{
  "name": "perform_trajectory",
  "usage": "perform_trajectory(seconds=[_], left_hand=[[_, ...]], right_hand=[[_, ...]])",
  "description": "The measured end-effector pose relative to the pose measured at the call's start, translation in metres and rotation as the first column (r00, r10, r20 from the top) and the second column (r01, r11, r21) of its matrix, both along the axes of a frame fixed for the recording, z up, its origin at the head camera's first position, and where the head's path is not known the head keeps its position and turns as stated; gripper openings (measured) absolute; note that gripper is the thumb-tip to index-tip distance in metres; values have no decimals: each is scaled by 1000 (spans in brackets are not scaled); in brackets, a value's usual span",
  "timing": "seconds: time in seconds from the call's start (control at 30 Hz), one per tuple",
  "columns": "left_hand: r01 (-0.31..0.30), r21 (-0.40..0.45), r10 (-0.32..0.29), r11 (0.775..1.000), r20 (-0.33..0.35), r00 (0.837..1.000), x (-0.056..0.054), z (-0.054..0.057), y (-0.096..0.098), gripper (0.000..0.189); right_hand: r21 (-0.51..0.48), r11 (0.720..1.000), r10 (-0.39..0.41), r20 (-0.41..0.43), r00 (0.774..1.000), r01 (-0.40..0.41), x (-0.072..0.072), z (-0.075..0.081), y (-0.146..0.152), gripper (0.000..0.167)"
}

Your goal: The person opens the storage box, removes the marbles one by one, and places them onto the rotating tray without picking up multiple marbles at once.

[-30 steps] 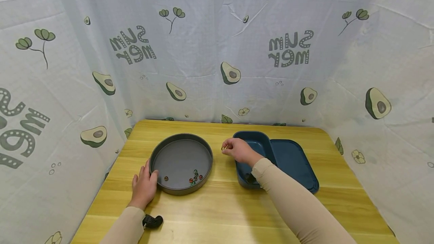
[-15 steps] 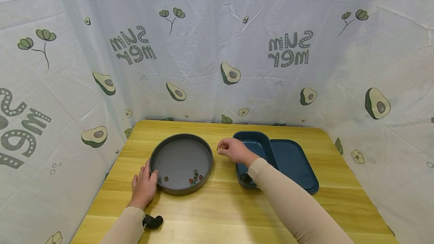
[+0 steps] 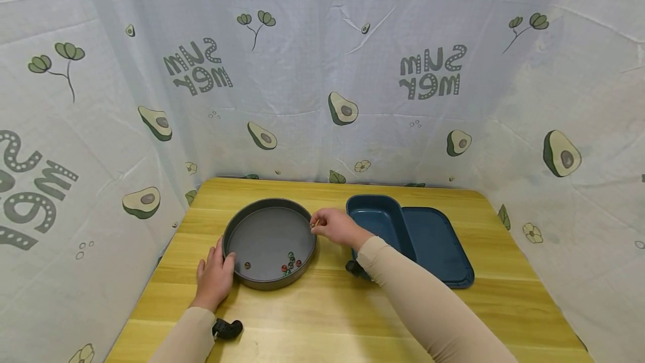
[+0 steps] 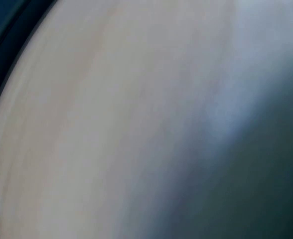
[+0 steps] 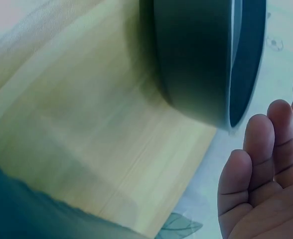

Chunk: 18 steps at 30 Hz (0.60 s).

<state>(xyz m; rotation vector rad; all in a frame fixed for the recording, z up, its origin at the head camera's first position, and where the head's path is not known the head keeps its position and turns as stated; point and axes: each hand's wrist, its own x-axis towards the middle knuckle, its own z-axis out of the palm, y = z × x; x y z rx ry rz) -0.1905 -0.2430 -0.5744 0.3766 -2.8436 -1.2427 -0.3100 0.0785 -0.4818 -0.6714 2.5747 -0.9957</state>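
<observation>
A round dark grey cake pan lies on the wooden table with several small glass marbles near its front right wall. One more marble sits apart at the front left. My left hand holds the pan's left side, thumb at the rim and fingers along the outside. Over the right rim, my right hand pinches a small yellowish marble between thumb and fingertips. The right wrist view has the pan's outer wall beside the fingers; the pinched marble is out of sight there.
To the right stands a deep blue rectangular container, partly behind my right wrist. A flat blue lid lies against its right side. A printed curtain hangs behind the table. The left wrist view is blurred, mostly table surface.
My right hand has moved left from beside the blue container to the pan's right rim, carrying the marble. The left hand and the pan have stayed in place.
</observation>
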Motion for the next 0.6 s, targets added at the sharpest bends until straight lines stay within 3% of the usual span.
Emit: perform_trajectory(seconds=[0.6], left_hand=[[-4,-3,4,1000,-8,1000,1,3,1,69]], right_hand=[[13,997,77,-35,996,-76,13,-4,-28,9]])
